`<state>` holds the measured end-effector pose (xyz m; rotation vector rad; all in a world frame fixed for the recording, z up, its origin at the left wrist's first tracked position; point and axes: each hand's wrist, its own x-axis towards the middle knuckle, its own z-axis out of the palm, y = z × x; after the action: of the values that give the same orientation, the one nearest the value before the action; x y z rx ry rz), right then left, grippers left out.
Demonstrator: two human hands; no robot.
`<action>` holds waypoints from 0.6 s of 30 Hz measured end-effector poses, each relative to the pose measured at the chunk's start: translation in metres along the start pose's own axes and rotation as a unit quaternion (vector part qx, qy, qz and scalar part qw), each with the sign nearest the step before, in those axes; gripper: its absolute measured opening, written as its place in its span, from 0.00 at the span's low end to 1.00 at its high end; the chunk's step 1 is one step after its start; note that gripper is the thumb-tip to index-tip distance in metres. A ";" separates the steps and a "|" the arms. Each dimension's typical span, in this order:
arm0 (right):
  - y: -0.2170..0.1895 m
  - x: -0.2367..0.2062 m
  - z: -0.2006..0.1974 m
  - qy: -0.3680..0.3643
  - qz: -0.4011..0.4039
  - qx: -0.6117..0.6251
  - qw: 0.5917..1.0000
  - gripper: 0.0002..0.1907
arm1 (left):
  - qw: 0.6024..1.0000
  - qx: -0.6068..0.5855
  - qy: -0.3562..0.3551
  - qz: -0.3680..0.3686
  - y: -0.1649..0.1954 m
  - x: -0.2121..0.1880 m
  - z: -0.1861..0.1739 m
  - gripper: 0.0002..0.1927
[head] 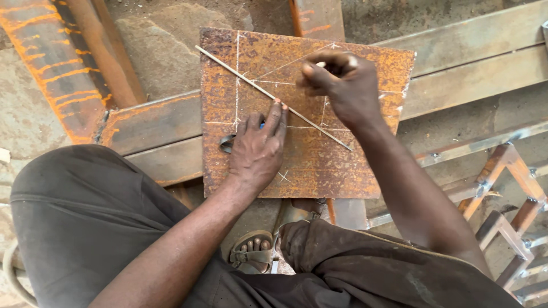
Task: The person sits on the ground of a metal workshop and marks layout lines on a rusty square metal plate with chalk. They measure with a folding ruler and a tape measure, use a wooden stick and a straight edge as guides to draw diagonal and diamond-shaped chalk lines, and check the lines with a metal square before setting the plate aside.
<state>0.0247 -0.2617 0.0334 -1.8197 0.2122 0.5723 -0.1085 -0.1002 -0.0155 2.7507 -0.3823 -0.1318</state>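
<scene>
We look down on a rusty steel plate chalked with white lines, lying across 2 steel beams. A thin metal rod runs over it from 10 o'clock toward 4 o'clock. Our left hand presses flat on the plate, fingertips together on the rod, and seems to cover a small blue-tipped object and a dark metal loop. At 1 o'clock our right hand is pinched shut on a small pale marker, possibly chalk. At 6 o'clock sits a sandalled foot.
</scene>
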 end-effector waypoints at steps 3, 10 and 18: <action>0.001 0.010 0.018 -0.020 -0.110 -0.177 0.978 0.09 | 1.000 -0.006 0.020 0.005 -0.001 -0.001 0.001 0.29; 0.012 0.018 0.040 -0.085 -0.369 -0.354 0.855 0.10 | 0.999 -0.035 0.039 0.002 -0.002 -0.002 0.006 0.22; 0.012 0.024 0.043 -0.097 -0.314 -0.331 0.885 0.09 | 0.998 -0.023 0.059 0.011 -0.001 -0.003 0.004 0.23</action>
<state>0.0280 -0.2217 0.0020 -2.2978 -0.7834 0.3681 -0.1116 -0.0996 -0.0198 2.6921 -0.3734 0.0286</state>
